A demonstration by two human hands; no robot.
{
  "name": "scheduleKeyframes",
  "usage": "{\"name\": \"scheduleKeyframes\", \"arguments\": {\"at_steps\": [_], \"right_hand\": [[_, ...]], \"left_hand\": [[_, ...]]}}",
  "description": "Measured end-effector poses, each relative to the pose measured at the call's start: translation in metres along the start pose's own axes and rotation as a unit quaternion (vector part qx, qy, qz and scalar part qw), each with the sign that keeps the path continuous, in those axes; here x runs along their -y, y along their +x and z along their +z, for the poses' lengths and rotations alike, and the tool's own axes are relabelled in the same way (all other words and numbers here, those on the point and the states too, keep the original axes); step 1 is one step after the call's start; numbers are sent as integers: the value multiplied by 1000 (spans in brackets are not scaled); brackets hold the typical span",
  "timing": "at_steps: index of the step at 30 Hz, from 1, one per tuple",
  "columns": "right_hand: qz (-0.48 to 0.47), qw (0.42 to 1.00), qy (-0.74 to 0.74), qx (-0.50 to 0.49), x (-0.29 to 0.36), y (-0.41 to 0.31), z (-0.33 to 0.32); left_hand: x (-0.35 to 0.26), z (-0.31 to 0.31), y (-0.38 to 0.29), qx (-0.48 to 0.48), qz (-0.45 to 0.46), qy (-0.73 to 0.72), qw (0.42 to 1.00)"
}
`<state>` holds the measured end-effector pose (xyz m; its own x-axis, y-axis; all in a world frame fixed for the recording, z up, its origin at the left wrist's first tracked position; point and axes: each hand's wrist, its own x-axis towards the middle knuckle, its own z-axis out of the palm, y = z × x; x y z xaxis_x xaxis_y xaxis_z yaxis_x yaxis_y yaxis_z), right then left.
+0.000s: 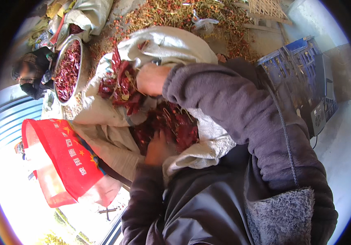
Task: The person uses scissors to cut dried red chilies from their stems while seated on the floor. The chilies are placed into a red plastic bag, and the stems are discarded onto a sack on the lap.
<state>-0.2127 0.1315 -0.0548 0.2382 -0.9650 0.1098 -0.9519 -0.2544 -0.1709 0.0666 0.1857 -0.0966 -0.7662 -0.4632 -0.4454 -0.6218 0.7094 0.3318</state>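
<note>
A white woven sack [175, 43] lies open before me, with dark red dried chillies [184, 128] inside its mouth. Down among these chillies is my left hand [157, 145]; its fingertips are partly buried and blurred. My right hand [151, 79] is curled above the sack's far side, right beside a cluster of larger dried chillies [123, 81]. Its fingers face away from me, so whether they grip the cluster is hidden. A small dark shiny object [156, 62] shows at the knuckles, too little of it visible to name.
To the left stands a wide metal basin [82, 58] of red chillies, with a person [30, 72] next to it. A red bag [68, 159] bearing writing is nearer. Stems and chilli scraps [169, 15] cover the floor beyond. Blue plastic crates [298, 61] stand at right.
</note>
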Motion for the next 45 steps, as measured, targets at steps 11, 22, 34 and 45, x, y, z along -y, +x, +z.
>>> {"name": "scheduleKeyframes", "arguments": {"at_steps": [11,22,34,45], "right_hand": [[8,999,46,16,-21,2,-1],[48,993,75,84,-4,6,5],[5,949,-49,311,49,7,-2],[25,965,-248,-80,40,-62,-68]], "left_hand": [[-6,-67,4,-15,58,-77,995],[-19,-169,-35,-125,-41,-285,950],[39,-195,129,-239,53,-117,962],[102,-212,126,-237,-15,-90,967]]}}
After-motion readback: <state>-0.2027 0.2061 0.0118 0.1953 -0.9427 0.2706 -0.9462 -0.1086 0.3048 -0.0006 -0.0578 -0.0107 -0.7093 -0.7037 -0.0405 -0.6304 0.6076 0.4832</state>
